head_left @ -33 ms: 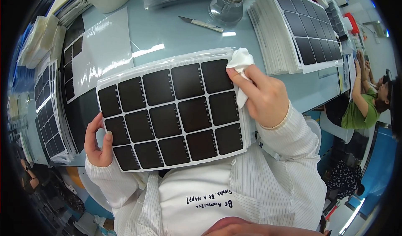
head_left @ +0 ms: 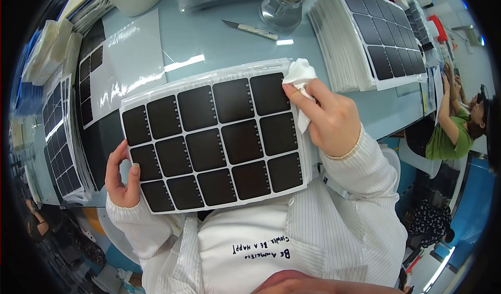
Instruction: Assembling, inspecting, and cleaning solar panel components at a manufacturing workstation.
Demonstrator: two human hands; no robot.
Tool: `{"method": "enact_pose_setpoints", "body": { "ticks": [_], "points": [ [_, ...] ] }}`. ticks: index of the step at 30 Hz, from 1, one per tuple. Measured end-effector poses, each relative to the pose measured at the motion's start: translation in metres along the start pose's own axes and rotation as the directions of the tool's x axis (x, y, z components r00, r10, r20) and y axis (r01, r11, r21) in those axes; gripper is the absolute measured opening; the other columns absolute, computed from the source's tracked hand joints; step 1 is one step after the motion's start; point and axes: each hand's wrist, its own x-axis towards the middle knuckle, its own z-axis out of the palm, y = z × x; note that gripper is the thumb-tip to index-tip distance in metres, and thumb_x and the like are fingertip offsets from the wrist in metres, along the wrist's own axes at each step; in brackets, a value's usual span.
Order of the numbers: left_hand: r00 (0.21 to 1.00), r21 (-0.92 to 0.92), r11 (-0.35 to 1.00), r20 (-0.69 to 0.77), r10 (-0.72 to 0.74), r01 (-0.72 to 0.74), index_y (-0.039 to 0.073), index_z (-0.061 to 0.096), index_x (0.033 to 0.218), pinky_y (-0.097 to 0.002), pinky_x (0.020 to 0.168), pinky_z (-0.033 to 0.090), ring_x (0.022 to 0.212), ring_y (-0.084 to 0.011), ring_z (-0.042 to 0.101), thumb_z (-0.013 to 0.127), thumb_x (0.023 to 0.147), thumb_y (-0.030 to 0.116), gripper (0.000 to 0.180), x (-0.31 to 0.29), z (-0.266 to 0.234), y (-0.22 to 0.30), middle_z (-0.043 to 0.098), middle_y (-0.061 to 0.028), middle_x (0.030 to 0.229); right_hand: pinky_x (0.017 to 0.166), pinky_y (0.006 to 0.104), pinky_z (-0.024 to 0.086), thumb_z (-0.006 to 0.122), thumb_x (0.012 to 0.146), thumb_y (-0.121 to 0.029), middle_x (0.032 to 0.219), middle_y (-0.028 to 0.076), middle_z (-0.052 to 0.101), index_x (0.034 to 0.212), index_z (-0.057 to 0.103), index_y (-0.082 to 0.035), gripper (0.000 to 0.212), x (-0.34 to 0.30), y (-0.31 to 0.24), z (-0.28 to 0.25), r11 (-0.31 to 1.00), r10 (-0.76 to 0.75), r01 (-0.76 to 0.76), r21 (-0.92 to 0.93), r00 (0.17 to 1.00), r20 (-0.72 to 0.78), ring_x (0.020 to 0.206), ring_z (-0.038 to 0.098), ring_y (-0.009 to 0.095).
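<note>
In front of my body, slightly tilted, lies a stack of white sheets (head_left: 206, 150) whose top one bears rows of black rounded squares. At its left edge is my left hand (head_left: 123, 178), closed with the thumb on top of the edge and the other fingers along the side, partly hidden. My right hand (head_left: 336, 120) is at the stack's upper right corner. It pinches a crumpled white wipe (head_left: 299, 73), which rests against the corner and hangs down along the right edge. My right fingertips touch the wipe near the corner square.
A craft knife (head_left: 250, 30) and a clear glass bottle (head_left: 282, 8) with a metal top lie beyond the stack. A tall pile of similar sheets (head_left: 342, 46) stands at right, more sheets (head_left: 57, 132) at left. Near them is a glossy pale sheet (head_left: 130, 64). People sit at far right.
</note>
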Motion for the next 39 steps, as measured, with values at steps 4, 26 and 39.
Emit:
{"method": "enact_pose_setpoints", "body": {
  "ticks": [4, 26, 39],
  "points": [
    [1.000, -0.008, 1.000, 0.004, -0.009, 0.009, -0.003, 0.049, 0.126, -0.0282, 0.088, 0.038, 0.090, -0.0159, 0.051, 0.059, 0.085, 0.012, 0.044, 0.001, 0.001, 0.003, 0.057, -0.0075, 0.096, 0.051, 0.0290, 0.045, 0.052, 0.065, 0.009, 0.079, 0.011, 0.050, 0.109, 0.064, -0.003, 0.047, -0.006, 0.002, 0.001, 0.986, 0.130, -0.136, -0.092, 0.989, -0.068, 0.055, 0.054, 0.025],
    [1.000, -0.056, 0.998, 0.017, -0.026, 0.027, -0.002, 0.048, 0.127, -0.0271, 0.090, 0.038, 0.093, -0.0138, 0.051, 0.058, 0.088, 0.013, 0.043, 0.001, -0.001, 0.000, 0.058, -0.0070, 0.099, 0.057, 0.0375, 0.046, 0.052, 0.069, 0.006, 0.082, 0.012, 0.050, 0.108, 0.062, -0.007, 0.042, -0.001, 0.013, 0.008, 0.947, 0.250, -0.267, -0.177, 0.962, -0.112, 0.064, 0.056, 0.030],
    [0.991, 0.146, 0.980, 0.008, 0.135, -0.135, -0.004, 0.059, 0.115, -0.0272, 0.079, 0.041, 0.086, -0.0185, 0.054, 0.050, 0.092, 0.014, 0.031, -0.004, -0.008, 0.008, 0.056, -0.0115, 0.095, 0.059, 0.0258, 0.044, 0.063, 0.076, 0.002, 0.086, 0.009, 0.057, 0.105, 0.063, -0.002, 0.029, -0.002, 0.014, -0.016, 0.927, 0.255, -0.205, 0.313, 0.959, -0.128, 0.070, 0.056, 0.018]
  ]
}}
